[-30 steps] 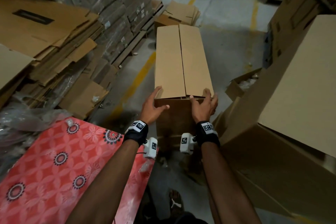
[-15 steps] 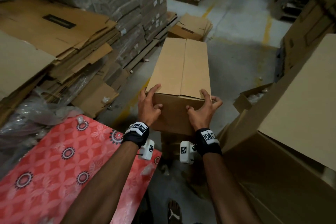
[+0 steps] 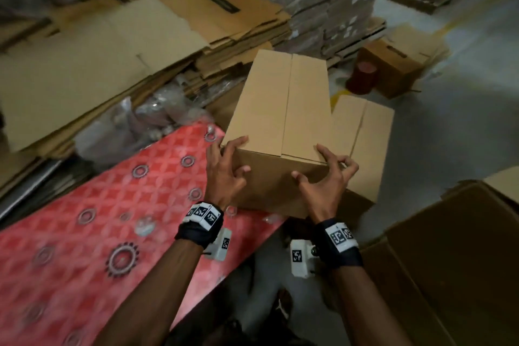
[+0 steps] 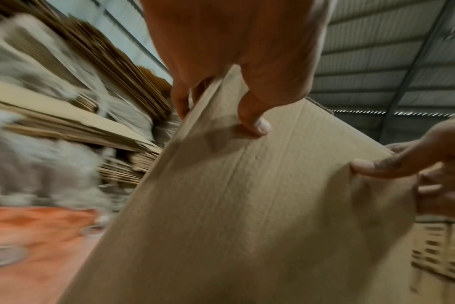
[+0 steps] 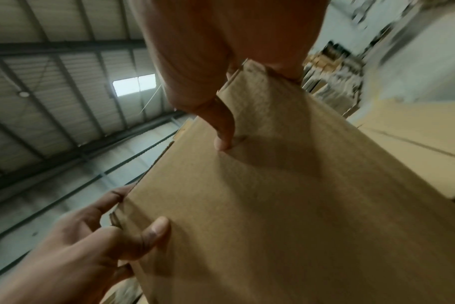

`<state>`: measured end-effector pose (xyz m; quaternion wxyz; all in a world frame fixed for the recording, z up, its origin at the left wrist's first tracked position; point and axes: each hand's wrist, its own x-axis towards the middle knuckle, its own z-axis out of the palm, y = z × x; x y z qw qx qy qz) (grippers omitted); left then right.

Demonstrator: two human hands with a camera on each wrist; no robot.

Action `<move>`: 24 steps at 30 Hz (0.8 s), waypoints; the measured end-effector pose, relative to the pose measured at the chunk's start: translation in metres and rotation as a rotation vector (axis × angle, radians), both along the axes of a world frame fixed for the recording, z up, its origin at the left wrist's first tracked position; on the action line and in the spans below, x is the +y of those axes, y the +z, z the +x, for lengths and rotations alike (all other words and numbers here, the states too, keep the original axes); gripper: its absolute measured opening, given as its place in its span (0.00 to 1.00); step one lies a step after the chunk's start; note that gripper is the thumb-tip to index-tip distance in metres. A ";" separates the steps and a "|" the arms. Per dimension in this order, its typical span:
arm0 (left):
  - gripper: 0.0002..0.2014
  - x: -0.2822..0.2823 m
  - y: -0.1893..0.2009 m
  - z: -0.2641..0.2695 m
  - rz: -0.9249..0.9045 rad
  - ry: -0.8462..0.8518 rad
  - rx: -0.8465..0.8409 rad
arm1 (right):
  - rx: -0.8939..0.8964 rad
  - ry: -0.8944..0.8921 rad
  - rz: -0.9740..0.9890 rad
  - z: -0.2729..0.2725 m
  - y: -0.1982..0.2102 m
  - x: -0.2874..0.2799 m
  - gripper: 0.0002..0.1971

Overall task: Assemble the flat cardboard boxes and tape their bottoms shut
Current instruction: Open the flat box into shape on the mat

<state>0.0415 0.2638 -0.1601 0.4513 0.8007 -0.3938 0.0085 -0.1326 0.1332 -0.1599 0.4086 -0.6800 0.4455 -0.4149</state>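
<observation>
The stacked cardboard at the left is smeared by motion blur. A second box sits half hidden behind the held box. The red roll beyond is too blurred to identify.

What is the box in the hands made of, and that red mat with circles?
The box looks like plain matte brown corrugated cardboard: faint ribbing shows on its side in the wrist views. The red mat seems a printed sheet, perhaps plastic or cloth; blur leaves it open.
</observation>
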 end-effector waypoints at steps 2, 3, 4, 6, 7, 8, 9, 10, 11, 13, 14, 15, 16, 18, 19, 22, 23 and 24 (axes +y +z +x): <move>0.37 0.040 -0.002 -0.003 0.029 0.041 -0.037 | 0.002 0.072 0.010 -0.001 -0.002 0.028 0.37; 0.38 0.059 -0.005 -0.005 0.031 0.060 -0.046 | 0.010 0.109 0.006 -0.002 -0.004 0.042 0.37; 0.38 0.079 -0.008 -0.007 0.025 0.082 -0.044 | 0.017 0.143 0.003 -0.003 -0.006 0.057 0.37; 0.37 0.120 -0.016 -0.012 0.013 0.126 -0.026 | 0.036 0.190 0.003 -0.005 -0.008 0.089 0.37; 0.37 0.141 -0.020 -0.017 0.006 0.142 -0.016 | 0.045 0.213 0.004 -0.006 -0.010 0.107 0.37; 0.37 0.162 -0.025 -0.022 0.000 0.156 -0.001 | 0.056 0.236 0.005 -0.008 -0.013 0.124 0.37; 0.36 0.183 -0.031 -0.028 -0.002 0.168 0.016 | 0.073 0.256 0.001 -0.011 -0.017 0.142 0.38; 0.36 0.206 -0.037 -0.034 -0.005 0.174 0.029 | 0.087 0.271 -0.012 -0.015 -0.021 0.161 0.38; 0.35 0.228 -0.042 -0.042 -0.016 0.181 0.044 | 0.093 0.292 -0.032 -0.020 -0.024 0.179 0.38; 0.34 0.269 -0.051 -0.056 -0.029 0.209 0.086 | 0.092 0.352 -0.064 -0.026 -0.029 0.213 0.38; 0.34 0.287 -0.056 -0.062 -0.022 0.225 0.114 | 0.105 0.376 -0.070 -0.030 -0.032 0.226 0.37; 0.34 0.304 -0.061 -0.069 -0.011 0.238 0.148 | 0.130 0.399 -0.067 -0.034 -0.036 0.239 0.35; 0.34 0.321 -0.065 -0.075 -0.005 0.240 0.186 | 0.154 0.429 -0.057 -0.039 -0.040 0.251 0.34; 0.31 0.353 -0.070 -0.083 0.018 0.214 0.243 | 0.171 0.526 -0.011 -0.050 -0.046 0.269 0.27; 0.31 0.369 -0.071 -0.084 0.035 0.190 0.260 | 0.173 0.581 0.026 -0.054 -0.049 0.274 0.24; 0.28 0.403 -0.068 -0.077 0.032 0.119 0.305 | 0.188 0.637 0.050 -0.052 -0.061 0.270 0.22; 0.25 0.409 -0.064 -0.070 0.037 0.127 0.311 | 0.202 0.635 0.022 -0.046 -0.062 0.264 0.23; 0.23 0.410 -0.059 -0.060 0.058 0.137 0.318 | 0.223 0.637 -0.009 -0.037 -0.062 0.257 0.24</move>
